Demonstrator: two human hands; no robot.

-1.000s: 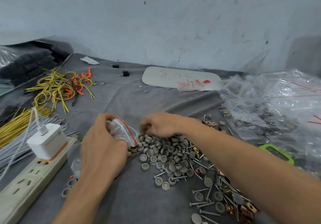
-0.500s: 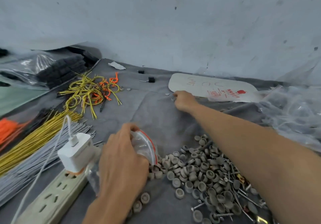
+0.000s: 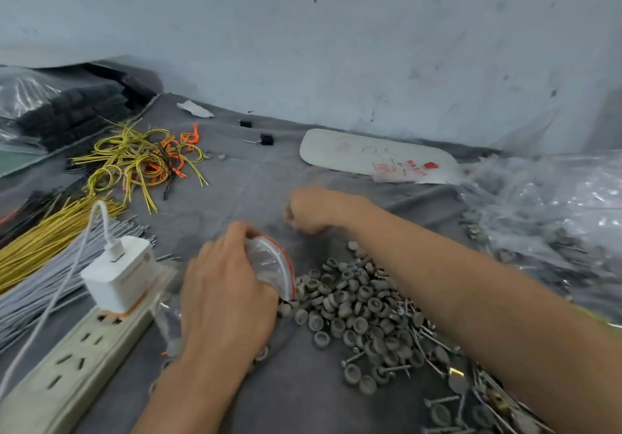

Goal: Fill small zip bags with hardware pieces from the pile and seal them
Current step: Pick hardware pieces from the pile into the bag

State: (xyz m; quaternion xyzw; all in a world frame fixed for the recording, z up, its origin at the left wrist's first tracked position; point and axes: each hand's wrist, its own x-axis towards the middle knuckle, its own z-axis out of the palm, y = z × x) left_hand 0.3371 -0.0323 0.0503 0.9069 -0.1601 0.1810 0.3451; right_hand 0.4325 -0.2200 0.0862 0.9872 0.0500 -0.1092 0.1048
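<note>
The zip bag (image 3: pixel 269 262) sits in our left grip (image 3: pixel 225 295), whose fingers curl round its clear body. Its red-striped mouth is held open toward the pile (image 3: pixel 356 302), right at the pile's left edge on the grey surface (image 3: pixel 303 400). We judge the mouth to be the weak point: the film looks thin and limp, so if the left grip slackens, the opening may fold shut and pieces would bounce off onto the cloth. Nails among the caps could also prick it. The bag looks small, transparent and crumpled; we cannot see how full it is. Our right grip (image 3: pixel 313 209) hovers beyond the bag, fingers curled under and blurred, so we cannot tell whether it holds a piece.
</note>
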